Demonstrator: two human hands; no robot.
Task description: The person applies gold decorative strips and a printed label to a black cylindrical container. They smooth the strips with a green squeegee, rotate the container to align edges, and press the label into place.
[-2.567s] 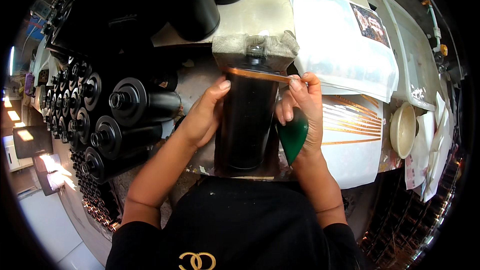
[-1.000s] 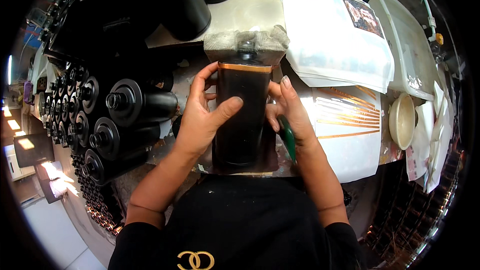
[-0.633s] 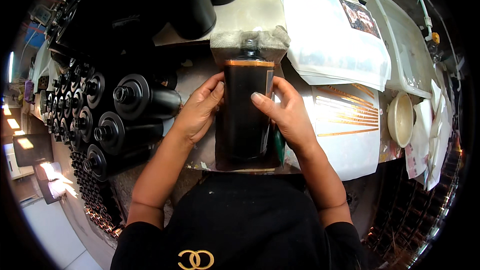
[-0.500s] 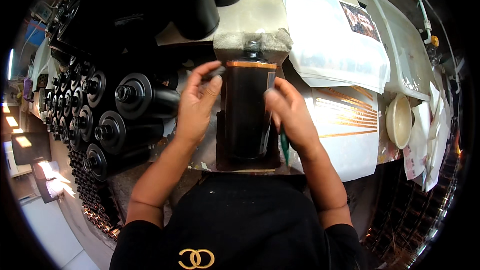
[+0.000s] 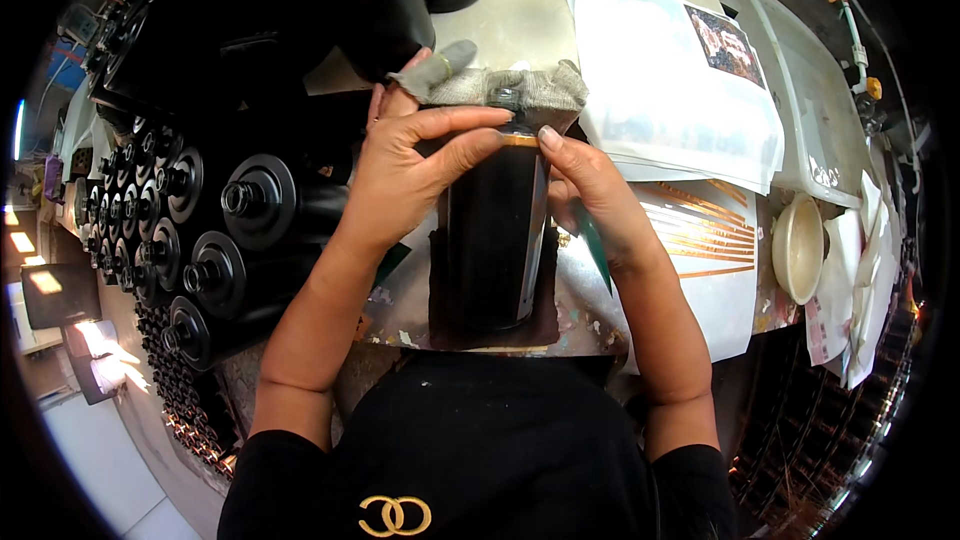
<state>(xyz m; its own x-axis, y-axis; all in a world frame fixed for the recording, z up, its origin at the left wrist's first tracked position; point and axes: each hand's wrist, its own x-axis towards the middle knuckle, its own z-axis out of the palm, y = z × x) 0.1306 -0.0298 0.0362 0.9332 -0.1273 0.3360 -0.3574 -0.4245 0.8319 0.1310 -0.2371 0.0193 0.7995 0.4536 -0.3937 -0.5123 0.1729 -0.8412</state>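
Observation:
A black bottle (image 5: 492, 240) lies in front of me with its threaded neck pointing away, and a copper-coloured strip (image 5: 522, 140) crosses its shoulder. My left hand (image 5: 405, 155) pinches the shoulder just below the neck between thumb and forefinger. A grey cloth finger cover (image 5: 445, 68) sits at its raised outer fingers. On the right end of the strip presses the thumb of my right hand (image 5: 598, 185), its other fingers curled round the bottle's side. A green pointed tool (image 5: 594, 240) sticks out of that hand's palm; its upper end is hidden.
The bottle's neck end lies at a cloth-covered block (image 5: 565, 88). Many black bottles (image 5: 215, 265) are stacked at the left. On the right are printed sheets (image 5: 660, 70), more copper strips (image 5: 705, 230) on white paper, a cream bowl (image 5: 797, 248) and a clear plastic tray (image 5: 800, 90).
Both hands have closed in on the bottle's shoulder, the left moving right and the right moving up. The green tool has shifted right with my right hand.

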